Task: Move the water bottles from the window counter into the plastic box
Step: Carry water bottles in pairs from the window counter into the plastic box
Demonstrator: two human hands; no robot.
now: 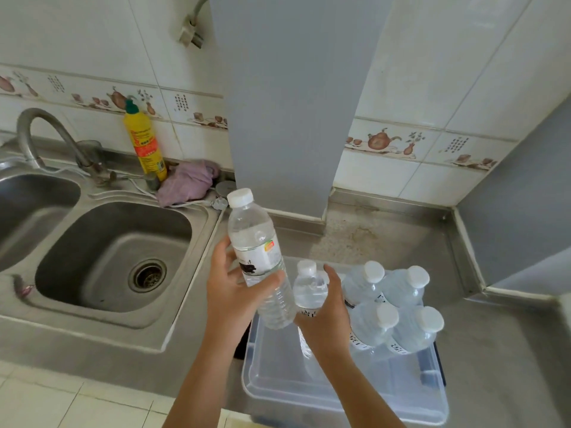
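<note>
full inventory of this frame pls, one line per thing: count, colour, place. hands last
water bottles in box: 4, clear with white caps, far right part of the plastic box
held water bottles: 2, clear with white caps; one tilted in the left hand, one in the right hand over the box
plastic box: 1, clear, on the steel counter right of the sink
sink: steel, left
faucet: 1, steel, behind the sink
detergent bottle: 1, yellow with green cap, by the wall
cloth: 1, purple, beside the detergent bottle
left hand: grips the tilted bottle
right hand: holds the other bottle
</note>
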